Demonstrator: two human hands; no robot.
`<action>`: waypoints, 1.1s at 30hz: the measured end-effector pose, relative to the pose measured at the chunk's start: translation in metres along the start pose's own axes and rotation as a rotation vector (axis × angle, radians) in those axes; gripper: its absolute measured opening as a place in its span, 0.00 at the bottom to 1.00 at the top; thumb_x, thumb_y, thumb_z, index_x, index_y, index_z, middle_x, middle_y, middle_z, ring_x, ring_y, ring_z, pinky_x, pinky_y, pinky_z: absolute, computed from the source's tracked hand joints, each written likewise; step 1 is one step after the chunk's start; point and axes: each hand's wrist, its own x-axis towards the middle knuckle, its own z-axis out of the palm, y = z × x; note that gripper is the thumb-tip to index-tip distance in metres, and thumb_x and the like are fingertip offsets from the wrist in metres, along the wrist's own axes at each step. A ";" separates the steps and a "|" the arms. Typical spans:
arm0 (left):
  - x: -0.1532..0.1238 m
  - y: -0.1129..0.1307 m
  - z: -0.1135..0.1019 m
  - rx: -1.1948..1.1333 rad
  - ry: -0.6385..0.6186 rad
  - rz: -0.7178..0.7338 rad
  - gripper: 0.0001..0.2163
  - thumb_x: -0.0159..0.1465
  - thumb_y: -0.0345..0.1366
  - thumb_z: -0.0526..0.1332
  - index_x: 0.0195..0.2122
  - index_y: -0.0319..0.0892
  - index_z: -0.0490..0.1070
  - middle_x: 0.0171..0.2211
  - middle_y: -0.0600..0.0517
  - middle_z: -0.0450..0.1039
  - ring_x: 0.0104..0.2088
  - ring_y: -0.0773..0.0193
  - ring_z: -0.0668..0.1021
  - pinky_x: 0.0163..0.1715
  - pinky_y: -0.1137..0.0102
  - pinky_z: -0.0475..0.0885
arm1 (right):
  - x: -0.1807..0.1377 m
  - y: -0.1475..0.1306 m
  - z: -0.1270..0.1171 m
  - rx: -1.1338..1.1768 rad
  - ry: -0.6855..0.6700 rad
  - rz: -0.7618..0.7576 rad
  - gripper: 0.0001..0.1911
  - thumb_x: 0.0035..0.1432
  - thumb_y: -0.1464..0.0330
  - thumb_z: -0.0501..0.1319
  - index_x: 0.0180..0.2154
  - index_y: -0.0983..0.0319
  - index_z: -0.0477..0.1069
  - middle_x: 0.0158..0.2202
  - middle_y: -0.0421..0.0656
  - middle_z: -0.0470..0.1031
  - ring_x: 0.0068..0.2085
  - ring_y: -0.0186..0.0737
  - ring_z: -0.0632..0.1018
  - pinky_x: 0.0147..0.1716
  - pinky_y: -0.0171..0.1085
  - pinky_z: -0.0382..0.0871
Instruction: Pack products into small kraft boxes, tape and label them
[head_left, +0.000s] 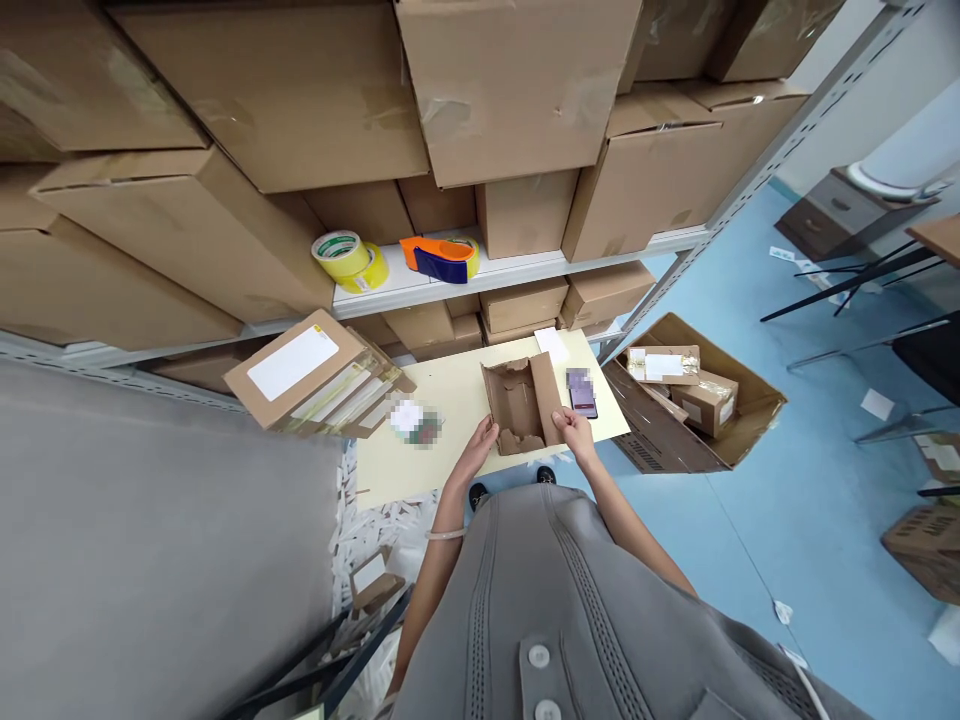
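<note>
An open cardboard box [517,400] with a torn front edge rests on the cream table [390,470]. My left hand [478,447] grips its near left corner, thumb and fingers closed on the cardboard. At the box's right flap, my right hand [574,436] pinches the edge. Just right of the box lies a phone [583,400], its screen partly blurred. A white paper [551,345] is behind it. To the left, a small blurred item [415,421] with a white top sits on the table.
Stacked taped boxes [319,375] stand at the table's left. Tape rolls [349,262] and an orange-blue tape dispenser [441,260] sit on the shelf [525,268]. Right of the table, a large open carton [675,460] holds several parcels. Paper scraps [382,535] cover the floor at left.
</note>
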 end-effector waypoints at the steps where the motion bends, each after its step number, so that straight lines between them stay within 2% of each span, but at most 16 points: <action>1: 0.001 -0.002 0.000 -0.002 0.019 0.002 0.35 0.64 0.56 0.57 0.67 0.45 0.54 0.70 0.44 0.49 0.68 0.50 0.57 0.63 0.58 0.59 | 0.000 0.000 0.000 0.000 -0.009 -0.001 0.21 0.52 0.50 0.56 0.21 0.58 0.54 0.19 0.34 0.51 0.25 0.33 0.55 0.24 0.33 0.49; 6: 0.006 -0.012 -0.006 -0.015 0.091 0.013 0.31 0.62 0.47 0.62 0.64 0.39 0.60 0.67 0.38 0.55 0.66 0.48 0.60 0.62 0.57 0.62 | -0.001 -0.004 0.002 0.010 -0.074 -0.020 0.20 0.53 0.50 0.55 0.23 0.59 0.59 0.19 0.34 0.54 0.24 0.33 0.57 0.24 0.33 0.51; 10: 0.006 -0.013 -0.008 -0.052 0.144 0.028 0.28 0.61 0.43 0.64 0.61 0.40 0.62 0.65 0.37 0.58 0.65 0.47 0.62 0.61 0.56 0.62 | 0.000 -0.008 0.003 0.002 -0.107 -0.036 0.20 0.53 0.50 0.56 0.23 0.59 0.60 0.19 0.35 0.57 0.24 0.33 0.58 0.24 0.33 0.52; 12: 0.005 -0.010 -0.008 -0.051 0.208 0.058 0.31 0.60 0.43 0.65 0.63 0.41 0.60 0.66 0.37 0.56 0.65 0.46 0.63 0.62 0.55 0.60 | 0.001 -0.010 0.003 -0.034 -0.128 -0.050 0.20 0.53 0.51 0.56 0.22 0.58 0.60 0.19 0.35 0.57 0.24 0.34 0.59 0.24 0.33 0.53; 14: 0.003 -0.005 -0.009 0.041 0.322 0.122 0.35 0.60 0.43 0.65 0.65 0.41 0.55 0.68 0.37 0.51 0.67 0.46 0.59 0.64 0.54 0.56 | 0.002 -0.014 0.003 -0.079 -0.171 -0.076 0.19 0.54 0.52 0.56 0.22 0.58 0.62 0.18 0.35 0.59 0.24 0.36 0.61 0.26 0.34 0.55; 17: -0.003 0.009 -0.014 0.332 0.486 0.251 0.36 0.62 0.42 0.62 0.67 0.38 0.48 0.70 0.37 0.45 0.70 0.49 0.49 0.68 0.54 0.48 | 0.003 -0.021 0.001 -0.150 -0.250 -0.141 0.16 0.55 0.54 0.56 0.23 0.58 0.64 0.19 0.36 0.61 0.25 0.38 0.63 0.28 0.34 0.56; 21: -0.014 0.026 -0.022 0.626 0.588 0.334 0.33 0.64 0.38 0.58 0.68 0.37 0.47 0.70 0.36 0.43 0.70 0.48 0.47 0.68 0.52 0.45 | 0.008 -0.028 -0.004 -0.248 -0.308 -0.218 0.15 0.58 0.56 0.53 0.25 0.57 0.64 0.22 0.37 0.65 0.27 0.39 0.65 0.29 0.34 0.55; 24: -0.017 0.032 -0.025 0.719 0.579 0.324 0.30 0.65 0.35 0.56 0.67 0.40 0.50 0.69 0.38 0.48 0.70 0.48 0.48 0.68 0.49 0.41 | 0.013 -0.034 -0.010 -0.381 -0.345 -0.271 0.13 0.60 0.59 0.51 0.28 0.57 0.66 0.24 0.39 0.68 0.28 0.41 0.68 0.30 0.34 0.55; 26: -0.017 0.032 -0.024 0.717 0.516 0.283 0.28 0.64 0.33 0.57 0.66 0.41 0.54 0.67 0.39 0.55 0.69 0.48 0.53 0.68 0.50 0.40 | 0.015 -0.039 -0.014 -0.472 -0.374 -0.315 0.13 0.61 0.60 0.51 0.29 0.57 0.69 0.25 0.40 0.70 0.30 0.42 0.70 0.30 0.35 0.54; 29: -0.017 0.029 -0.019 0.606 0.415 0.168 0.27 0.63 0.34 0.60 0.64 0.44 0.59 0.62 0.40 0.65 0.64 0.45 0.64 0.66 0.52 0.49 | 0.016 -0.047 -0.018 -0.598 -0.380 -0.360 0.13 0.63 0.62 0.51 0.32 0.55 0.72 0.26 0.41 0.73 0.30 0.43 0.72 0.29 0.35 0.53; 33: -0.019 0.023 -0.009 0.528 0.368 0.053 0.26 0.64 0.36 0.58 0.64 0.47 0.60 0.62 0.42 0.65 0.59 0.45 0.70 0.59 0.56 0.62 | 0.014 -0.050 -0.021 -0.715 -0.339 -0.388 0.13 0.65 0.62 0.52 0.37 0.54 0.75 0.28 0.42 0.76 0.32 0.45 0.74 0.30 0.36 0.53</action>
